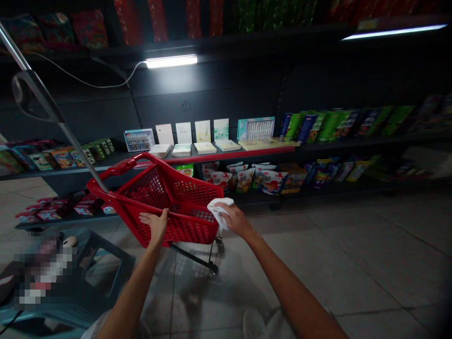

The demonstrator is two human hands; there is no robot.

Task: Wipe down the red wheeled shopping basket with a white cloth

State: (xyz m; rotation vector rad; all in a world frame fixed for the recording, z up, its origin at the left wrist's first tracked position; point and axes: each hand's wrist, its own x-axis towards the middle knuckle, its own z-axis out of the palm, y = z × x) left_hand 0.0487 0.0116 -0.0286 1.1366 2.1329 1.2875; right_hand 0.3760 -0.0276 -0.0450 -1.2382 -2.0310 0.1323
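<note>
Head view puts the red shopping cart [192, 229] in front of you, standing on the tiled floor [318, 245]. Your right hand [236, 219] has its grip closed around a bunched white cloth [216, 205], held against the basket's rim at the end away from the handle [122, 167]. Your left hand [156, 226] lies on the basket's near side by the top edge, its grip loose with fingers stretched out. A metal pole [76, 143] slants up by the handle end. Behind the cart, pale booklets [202, 131] stand near the red front edge of the middle shelf [247, 155], with green and blue packs [330, 125] farther right; snack bags [245, 180] sit below. To your left stands a blue-grey plastic stool [122, 258].
</note>
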